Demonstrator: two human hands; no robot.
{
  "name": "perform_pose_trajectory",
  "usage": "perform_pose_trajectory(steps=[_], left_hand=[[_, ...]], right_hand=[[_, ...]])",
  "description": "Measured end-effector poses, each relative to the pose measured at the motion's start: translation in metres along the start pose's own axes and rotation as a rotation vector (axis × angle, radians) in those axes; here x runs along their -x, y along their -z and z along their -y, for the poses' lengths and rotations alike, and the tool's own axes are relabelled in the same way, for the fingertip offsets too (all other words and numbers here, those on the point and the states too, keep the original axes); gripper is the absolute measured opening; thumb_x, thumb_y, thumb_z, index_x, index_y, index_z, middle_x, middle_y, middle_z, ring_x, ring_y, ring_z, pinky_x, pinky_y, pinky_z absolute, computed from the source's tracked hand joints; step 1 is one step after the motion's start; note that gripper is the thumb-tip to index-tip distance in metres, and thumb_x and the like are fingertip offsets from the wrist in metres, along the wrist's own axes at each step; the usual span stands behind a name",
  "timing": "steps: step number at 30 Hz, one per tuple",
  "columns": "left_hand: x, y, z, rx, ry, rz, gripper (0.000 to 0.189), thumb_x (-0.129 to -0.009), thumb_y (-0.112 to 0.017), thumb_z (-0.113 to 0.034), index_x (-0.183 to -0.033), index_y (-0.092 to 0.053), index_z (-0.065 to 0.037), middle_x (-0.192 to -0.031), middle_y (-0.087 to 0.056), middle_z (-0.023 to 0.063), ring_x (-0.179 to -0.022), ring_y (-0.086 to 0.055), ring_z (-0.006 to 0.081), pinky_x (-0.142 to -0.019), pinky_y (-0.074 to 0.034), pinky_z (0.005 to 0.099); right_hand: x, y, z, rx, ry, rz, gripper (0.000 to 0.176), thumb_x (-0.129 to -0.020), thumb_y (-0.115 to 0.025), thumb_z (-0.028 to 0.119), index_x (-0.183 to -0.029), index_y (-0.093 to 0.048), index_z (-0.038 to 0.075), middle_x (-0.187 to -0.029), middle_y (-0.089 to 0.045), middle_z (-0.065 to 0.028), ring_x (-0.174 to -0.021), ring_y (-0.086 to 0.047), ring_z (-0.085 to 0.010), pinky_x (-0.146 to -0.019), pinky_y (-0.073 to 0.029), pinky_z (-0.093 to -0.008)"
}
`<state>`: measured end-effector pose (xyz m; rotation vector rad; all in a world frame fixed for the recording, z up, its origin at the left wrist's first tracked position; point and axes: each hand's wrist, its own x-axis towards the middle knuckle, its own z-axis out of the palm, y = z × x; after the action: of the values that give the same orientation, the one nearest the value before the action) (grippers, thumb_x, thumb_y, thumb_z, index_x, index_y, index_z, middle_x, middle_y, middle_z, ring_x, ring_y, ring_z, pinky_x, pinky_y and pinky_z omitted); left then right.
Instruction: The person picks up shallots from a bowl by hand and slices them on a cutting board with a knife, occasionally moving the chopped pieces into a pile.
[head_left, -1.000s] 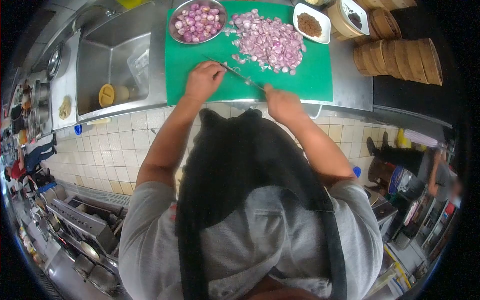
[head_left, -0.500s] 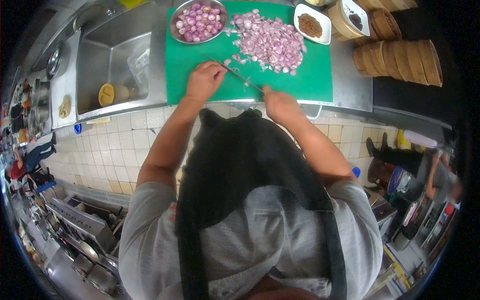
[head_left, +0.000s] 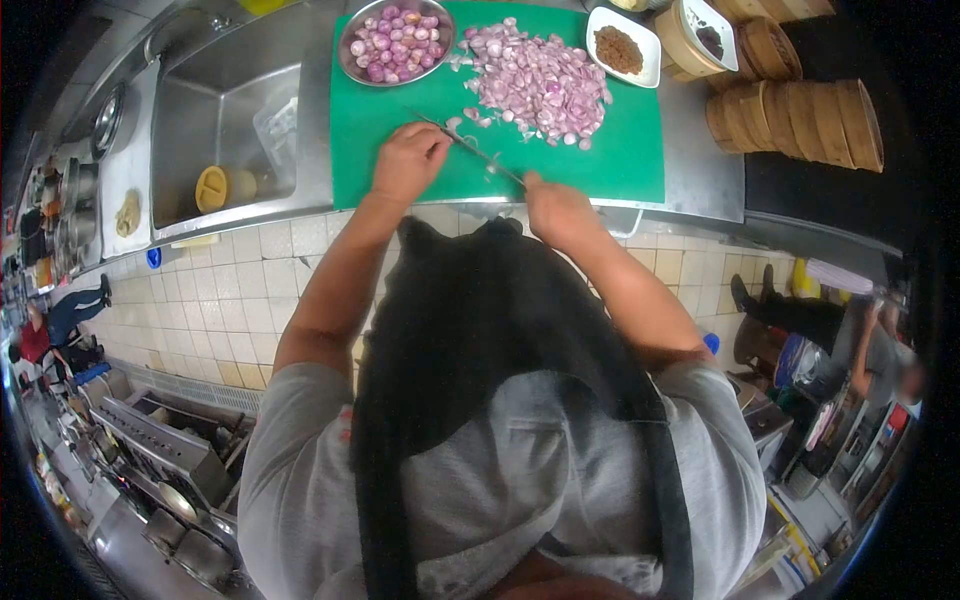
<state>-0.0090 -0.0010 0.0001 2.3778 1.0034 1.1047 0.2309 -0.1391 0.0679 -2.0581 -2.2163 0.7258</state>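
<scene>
Right hand [head_left: 558,208]: closing around the handle of a knife [head_left: 470,148] at the near edge of the green cutting board [head_left: 620,160]. The blade is running slantwise across the board, away from the person, toward the left hand.

Left hand [head_left: 408,160]: resting on the board with fingers curled down, touching the side of the blade. Whether it is pinning anything underneath cannot be told.

Sliced shallots [head_left: 540,85]: lying in a loose pile on the far half of the board, with a few stray slices sitting just beside the blade.

Metal bowl [head_left: 345,45]: standing on the board's far left corner, holding whole peeled shallots.

White dish [head_left: 648,42]: sitting on the far right corner, carrying something brown.

Sink [head_left: 190,110]: lying left of the board.

Bamboo steamers [head_left: 800,120]: stacking on their sides to the right.
</scene>
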Motion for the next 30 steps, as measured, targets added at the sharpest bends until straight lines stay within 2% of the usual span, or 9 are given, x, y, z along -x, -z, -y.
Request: perform_pose_trajectory(steps=[8, 11, 18, 21, 27, 30], left_hand=[[0.002, -0.002, 0.001, -0.007, 0.012, -0.002, 0.007, -0.082, -0.079, -0.002, -0.087, -0.075, -0.006, -0.095, -0.076, 0.009, -0.084, -0.073, 0.0277, -0.073, -0.061, 0.0382], [0.001, 0.001, 0.001, 0.002, -0.022, -0.01, 0.007, -0.083, -0.079, -0.003, -0.088, -0.076, -0.006, -0.096, -0.076, 0.0084, -0.082, -0.073, 0.0263, -0.068, -0.061, 0.0366], [0.001, 0.002, 0.002, 0.023, 0.033, 0.042, 0.006, -0.084, -0.08, -0.004, -0.088, -0.076, -0.006, -0.096, -0.076, 0.0087, -0.076, -0.072, 0.0243, -0.061, -0.06, 0.0331], [0.001, 0.001, 0.002, 0.025, 0.033, 0.021, 0.008, -0.082, -0.081, -0.004, -0.088, -0.076, -0.007, -0.096, -0.076, 0.0091, -0.075, -0.072, 0.0249, -0.063, -0.06, 0.0344], [0.002, -0.002, 0.004, -0.01, 0.006, -0.014, 0.011, -0.079, -0.082, -0.003, -0.087, -0.076, -0.007, -0.096, -0.076, 0.0093, -0.076, -0.072, 0.0257, -0.066, -0.06, 0.0362], [0.002, -0.001, 0.002, -0.014, 0.0, -0.018, 0.01, -0.079, -0.081, -0.003, -0.087, -0.076, -0.007, -0.096, -0.076, 0.0093, -0.078, -0.073, 0.0259, -0.067, -0.061, 0.0363]], right_hand=[[-0.003, -0.003, -0.003, -0.01, -0.043, 0.038, 0.02, -0.101, -0.047, 0.012, -0.116, -0.055, 0.001, -0.095, -0.073, -0.0264, -0.091, -0.072, -0.0436, -0.079, -0.055, -0.0558], [-0.005, -0.01, -0.009, -0.006, -0.037, 0.009, 0.021, -0.103, -0.046, 0.014, -0.117, -0.055, 0.001, -0.096, -0.073, -0.0268, -0.091, -0.071, -0.0449, -0.08, -0.055, -0.0556], [0.005, 0.014, 0.001, 0.006, -0.031, -0.035, 0.019, -0.103, -0.049, 0.013, -0.117, -0.053, 0.0, -0.093, -0.073, -0.026, -0.09, -0.071, -0.0435, -0.079, -0.054, -0.0564], [0.008, 0.031, 0.013, -0.058, -0.149, 0.144, 0.024, -0.097, -0.047, 0.008, -0.119, -0.054, 0.001, -0.106, -0.07, -0.0323, -0.103, -0.068, -0.0489, -0.09, -0.052, -0.0585], [0.016, 0.028, 0.009, -0.025, -0.049, 0.088, 0.021, -0.1, -0.042, 0.01, -0.115, -0.054, 0.0, -0.1, -0.071, -0.0315, -0.093, -0.07, -0.0489, -0.083, -0.053, -0.0591], [0.003, 0.004, 0.001, -0.017, -0.083, 0.09, 0.021, -0.099, -0.043, 0.009, -0.114, -0.054, 0.0, -0.096, -0.072, -0.03, -0.09, -0.071, -0.0482, -0.08, -0.054, -0.0591]])
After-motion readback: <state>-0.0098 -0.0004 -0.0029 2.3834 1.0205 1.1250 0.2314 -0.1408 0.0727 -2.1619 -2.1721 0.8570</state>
